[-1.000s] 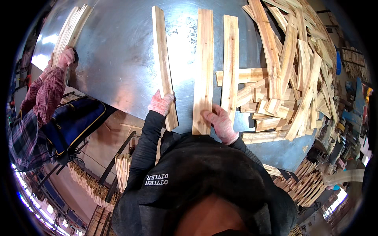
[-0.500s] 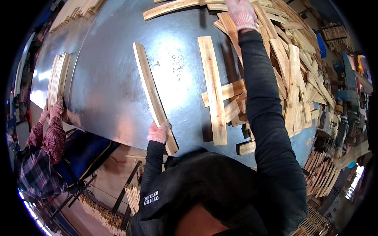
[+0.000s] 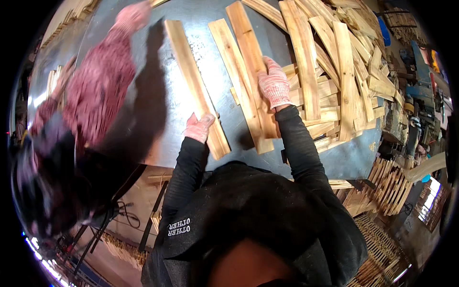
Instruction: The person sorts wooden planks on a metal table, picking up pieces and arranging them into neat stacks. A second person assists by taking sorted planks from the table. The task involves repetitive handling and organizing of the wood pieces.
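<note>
My left hand (image 3: 200, 127), in a pink-white knit glove, is closed around the near part of a wooden slat (image 3: 193, 81) that slants away from me over the metal table. In the same kind of glove, my right hand (image 3: 274, 84) grips a second slat (image 3: 246, 45) by its right edge. Beside and partly under that one lies another pale slat (image 3: 232, 62). To the right of my right hand is a loose heap of slats (image 3: 330, 91), crossing one another at many angles.
A co-worker's patterned sleeve (image 3: 103, 91) and gloved hand (image 3: 134, 16) reach across the table's left side. Bare grey metal table (image 3: 158, 143) shows near its front edge. Stacked slats (image 3: 69, 16) lie at the far left. More slats (image 3: 389, 184) are stacked below the table at the right.
My right hand has come back from the far heap, bringing a slat nearer. My left hand's slat has shifted slightly. The co-worker has leaned in and stretched an arm over the table.
</note>
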Motion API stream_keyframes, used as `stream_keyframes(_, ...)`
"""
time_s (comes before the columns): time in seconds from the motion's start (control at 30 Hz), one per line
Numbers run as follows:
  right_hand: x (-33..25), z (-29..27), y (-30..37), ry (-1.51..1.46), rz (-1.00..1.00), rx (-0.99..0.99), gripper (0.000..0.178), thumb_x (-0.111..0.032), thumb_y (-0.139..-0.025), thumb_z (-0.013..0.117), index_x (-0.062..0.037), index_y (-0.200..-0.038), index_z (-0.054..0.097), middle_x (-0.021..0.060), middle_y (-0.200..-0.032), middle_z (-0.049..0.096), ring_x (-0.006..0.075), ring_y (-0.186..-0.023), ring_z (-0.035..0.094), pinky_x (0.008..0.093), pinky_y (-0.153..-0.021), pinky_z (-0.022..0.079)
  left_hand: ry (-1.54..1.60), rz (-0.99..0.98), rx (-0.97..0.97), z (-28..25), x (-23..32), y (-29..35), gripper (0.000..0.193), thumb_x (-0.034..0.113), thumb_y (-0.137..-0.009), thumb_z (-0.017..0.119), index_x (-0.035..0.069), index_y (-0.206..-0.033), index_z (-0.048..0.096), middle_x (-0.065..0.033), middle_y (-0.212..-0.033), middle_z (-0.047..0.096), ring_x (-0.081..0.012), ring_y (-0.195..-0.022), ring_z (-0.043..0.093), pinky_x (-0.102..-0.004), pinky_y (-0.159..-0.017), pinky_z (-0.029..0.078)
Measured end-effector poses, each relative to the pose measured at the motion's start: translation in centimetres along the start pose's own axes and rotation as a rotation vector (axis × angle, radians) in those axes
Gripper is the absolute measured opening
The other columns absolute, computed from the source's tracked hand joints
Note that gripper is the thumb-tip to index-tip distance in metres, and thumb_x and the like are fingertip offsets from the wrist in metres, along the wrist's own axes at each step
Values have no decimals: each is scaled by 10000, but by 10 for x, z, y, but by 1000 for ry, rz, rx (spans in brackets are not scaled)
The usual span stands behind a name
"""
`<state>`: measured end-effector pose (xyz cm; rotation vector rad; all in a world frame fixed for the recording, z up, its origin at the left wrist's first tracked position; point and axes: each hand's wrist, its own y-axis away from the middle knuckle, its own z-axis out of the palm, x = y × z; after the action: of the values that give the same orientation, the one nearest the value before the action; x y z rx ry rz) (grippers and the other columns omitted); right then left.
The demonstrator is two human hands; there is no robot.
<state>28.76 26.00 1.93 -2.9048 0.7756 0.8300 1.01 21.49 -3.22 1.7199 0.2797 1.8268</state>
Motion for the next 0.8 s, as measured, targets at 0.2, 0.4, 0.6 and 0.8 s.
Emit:
stream_keyframes(0.2,4,-13,72,132,-281,6,686,-390,-872,632,-24,-1410,417,224,-1406,464,379,-1291,443,468,-1086,341,78,-114,136,11,-15,8,401,159,-810,739,-57,-1113,587,-84,-945,654,-179,-857,610,-310,-806,496)
stream_keyframes(0.4,-7,29,125,596,-222,-102,697,-261,-819,673,-27,-1416,402,238,-1364,487,357,-1299,447,414,-1104,332,-175,-49,178,5,-15,14,419,170,-820,729,-69,-1141,604,-102,-985,673,-176,-872,611,-315,-823,493)
stream_keyframes(0.6,18,-15,124,-912,177,-332,563,-30,-845,597,69,-1377,441,187,-1285,571,211,-1189,545,297,-1007,419,-155,20,172,-2,-17,21,357,163,-841,717,-34,-1126,630,-63,-941,677,-125,-811,601,-295,-770,496)
stream_keyframes(0.8,58,-23,157,-863,157,-227,422,-265,-959,550,22,-1269,568,121,-1062,647,186,-948,626,259,-844,490,-38,1,270,4,-16,31,384,166,-871,699,-47,-1175,600,-95,-1034,670,-157,-914,605,-307,-851,478)
